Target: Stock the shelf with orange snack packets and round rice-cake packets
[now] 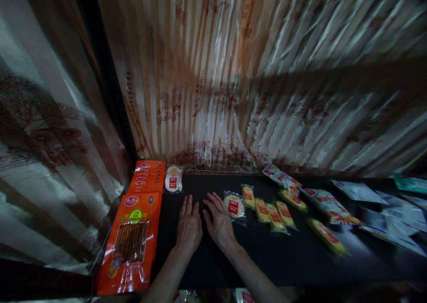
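Observation:
My left hand (189, 224) lies palm down on the black shelf (207, 267), fingers stretched forward and holding nothing. Close beside it, my right hand (218, 220) also rests flat with its fingers out. Just right of my right hand is a round white rice cracker packet (234, 206) in clear wrap with a red label. Ahead of my left hand, two similar cracker packets (173, 180) overlap near the back edge. Left of my left hand, several orange snack bags (133, 240) are laid overlapping in a row, the front one showing brown sticks through its window.
Several small yellow packets (263, 210) lie right of the rice cracker. Farther right are white and red snack bags (328, 205), white packets (396, 218) and a green packet (410, 182). A printed curtain (213, 80) hangs behind, and a dark post (105, 67) stands at the left corner.

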`<state>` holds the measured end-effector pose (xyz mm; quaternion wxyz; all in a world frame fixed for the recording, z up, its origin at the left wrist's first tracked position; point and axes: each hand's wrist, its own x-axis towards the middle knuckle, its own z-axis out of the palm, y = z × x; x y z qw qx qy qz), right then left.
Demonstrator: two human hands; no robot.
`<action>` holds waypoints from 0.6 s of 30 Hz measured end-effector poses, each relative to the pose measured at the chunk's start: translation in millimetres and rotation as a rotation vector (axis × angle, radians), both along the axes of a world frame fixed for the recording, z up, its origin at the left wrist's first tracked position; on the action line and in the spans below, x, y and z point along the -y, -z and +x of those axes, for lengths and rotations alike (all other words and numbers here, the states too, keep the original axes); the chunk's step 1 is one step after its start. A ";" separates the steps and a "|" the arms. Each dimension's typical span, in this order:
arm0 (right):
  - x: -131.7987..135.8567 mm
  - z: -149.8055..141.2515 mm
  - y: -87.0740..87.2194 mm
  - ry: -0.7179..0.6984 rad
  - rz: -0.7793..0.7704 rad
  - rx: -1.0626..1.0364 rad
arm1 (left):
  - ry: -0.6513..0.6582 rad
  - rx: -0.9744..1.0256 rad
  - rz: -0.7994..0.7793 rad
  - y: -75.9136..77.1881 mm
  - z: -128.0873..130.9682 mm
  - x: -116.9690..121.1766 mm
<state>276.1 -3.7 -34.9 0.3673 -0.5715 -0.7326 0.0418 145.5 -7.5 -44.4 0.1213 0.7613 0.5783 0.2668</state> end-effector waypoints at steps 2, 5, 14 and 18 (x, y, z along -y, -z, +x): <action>11.6 21.7 -1.8 0.103 0.058 0.058 | 0.089 -0.029 0.003 3.3 9.6 7.3; 24.9 53.0 2.3 0.253 0.083 0.080 | 0.164 -0.055 0.018 6.4 18.7 14.3; 57.5 63.6 9.9 -0.026 -0.132 0.004 | 0.250 -0.063 -0.046 -0.7 23.5 32.5; 54.0 59.1 0.7 -0.129 -0.215 -0.116 | 0.249 -0.032 -0.077 -3.5 21.8 38.5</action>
